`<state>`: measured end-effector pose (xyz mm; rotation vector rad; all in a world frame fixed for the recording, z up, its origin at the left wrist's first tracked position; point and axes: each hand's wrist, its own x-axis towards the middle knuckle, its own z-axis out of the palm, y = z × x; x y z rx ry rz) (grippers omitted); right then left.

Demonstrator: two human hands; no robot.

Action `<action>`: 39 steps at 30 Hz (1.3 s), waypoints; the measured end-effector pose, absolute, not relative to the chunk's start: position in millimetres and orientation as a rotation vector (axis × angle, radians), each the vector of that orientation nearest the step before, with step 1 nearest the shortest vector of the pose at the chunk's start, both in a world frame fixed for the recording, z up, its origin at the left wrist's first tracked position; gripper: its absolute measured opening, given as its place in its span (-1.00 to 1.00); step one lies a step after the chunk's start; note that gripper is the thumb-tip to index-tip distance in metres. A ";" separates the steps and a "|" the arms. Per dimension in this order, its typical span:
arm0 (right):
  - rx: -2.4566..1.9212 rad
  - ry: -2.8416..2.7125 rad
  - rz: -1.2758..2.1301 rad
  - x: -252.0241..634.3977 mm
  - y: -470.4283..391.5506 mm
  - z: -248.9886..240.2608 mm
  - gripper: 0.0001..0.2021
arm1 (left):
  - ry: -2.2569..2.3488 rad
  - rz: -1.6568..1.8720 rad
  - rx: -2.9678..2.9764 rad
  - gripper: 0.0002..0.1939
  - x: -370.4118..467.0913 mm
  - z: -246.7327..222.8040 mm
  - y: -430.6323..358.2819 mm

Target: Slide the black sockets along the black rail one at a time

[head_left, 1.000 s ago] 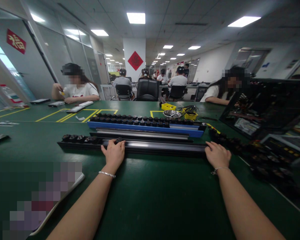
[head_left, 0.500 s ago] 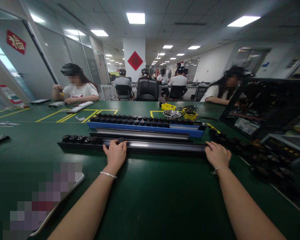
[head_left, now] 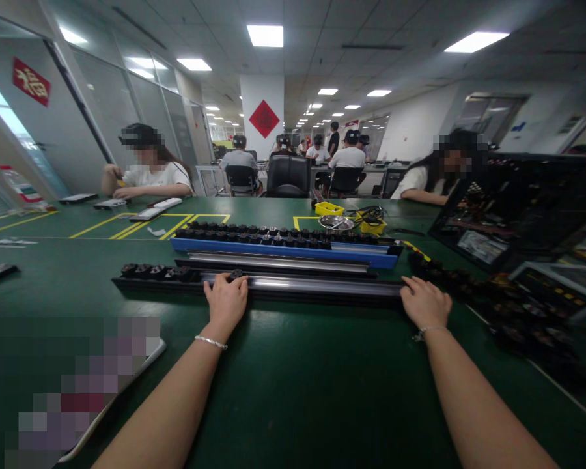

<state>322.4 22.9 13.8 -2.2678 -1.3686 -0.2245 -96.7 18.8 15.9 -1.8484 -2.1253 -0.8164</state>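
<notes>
A long black track rail [head_left: 322, 290] with a shiny channel along its top lies across the table in front of me. Several small black socket-like blocks [head_left: 159, 270] sit in a row at its left end. My left hand [head_left: 226, 301] is closed over the rail, its fingers on one more black block [head_left: 236, 275] set apart from that row. At the rail's right end, my right hand [head_left: 426, 303] grips the end with bent fingers; the thumb's contact is partly hidden.
Behind lie another rail [head_left: 283, 260] and a blue rail [head_left: 293, 249] filled with black blocks. Loose dark blocks [head_left: 532, 319] and an open computer case [head_left: 527, 208] are on the right. Yellow trays [head_left: 329, 208] and a metal dish [head_left: 336, 223] stand farther back. Co-workers sit across the table.
My left thumb has shifted slightly to the right; the rail and my right hand look unchanged. The left co-worker's hand has moved a little, and a standing person shows more clearly in the background.
</notes>
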 end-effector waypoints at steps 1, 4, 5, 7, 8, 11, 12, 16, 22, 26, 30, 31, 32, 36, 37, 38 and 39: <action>-2.269 -1.368 -0.223 322.6 23.0 14.0 -0.54 | -2.102 -0.819 -1.858 -0.67 -97.5 15.2 19.6; -2.272 -1.382 -0.212 324.2 23.6 14.2 -0.54 | -2.040 -0.825 -1.881 -0.65 -100.3 13.1 21.6; -2.272 -1.389 -0.210 324.9 23.7 14.2 -0.54 | -2.026 -0.828 -1.883 -0.65 -101.2 12.5 22.2; -2.274 -1.399 -0.211 325.8 23.9 13.9 -0.54 | -2.009 -0.831 -1.884 -0.65 -102.7 11.8 22.8; -2.275 -1.400 -0.213 325.9 24.0 13.7 -0.53 | -2.008 -0.831 -1.884 -0.65 -103.1 11.7 23.0; -2.279 -1.397 -0.217 325.2 24.1 12.9 -0.53 | -2.013 -0.831 -1.887 -0.66 -102.0 12.4 22.4; -2.277 -1.393 -0.219 324.8 24.1 12.7 -0.54 | -2.004 -0.831 -1.900 -0.66 -100.7 12.7 21.9; -2.258 -1.372 -0.215 324.6 24.2 11.7 -0.55 | -1.915 -0.828 -1.979 -0.67 -92.3 13.4 19.8; -2.256 -1.380 -0.203 325.5 23.8 11.7 -0.55 | -1.909 -0.811 -1.994 -0.68 -85.7 13.8 17.6; -2.249 -1.381 -0.236 323.9 22.9 11.8 -0.55 | -1.931 -0.815 -1.980 -0.68 -85.5 14.4 16.9; -2.250 -1.385 -0.237 323.7 22.6 11.4 -0.54 | -1.962 -0.809 -1.983 -0.68 -84.8 15.0 16.3; -2.248 -1.390 -0.233 324.1 22.8 11.2 -0.54 | -1.973 -0.805 -1.984 -0.68 -84.6 15.3 16.1; -2.244 -1.395 -0.230 324.7 23.0 11.0 -0.54 | -1.983 -0.803 -1.985 -0.68 -84.3 15.5 15.9; -2.227 -1.397 -0.223 327.4 24.3 9.8 -0.55 | -2.009 -0.800 -1.984 -0.68 -83.4 16.5 15.1; -2.226 -1.394 -0.220 327.9 24.5 9.5 -0.56 | -2.013 -0.801 -1.985 -0.68 -83.2 16.7 14.9; -2.225 -1.394 -0.216 328.2 24.7 9.3 -0.56 | -2.016 -0.801 -1.985 -0.68 -83.0 16.8 14.8; -2.224 -1.398 -0.212 328.3 24.7 9.1 -0.56 | -2.018 -0.801 -1.984 -0.68 -82.8 17.0 14.6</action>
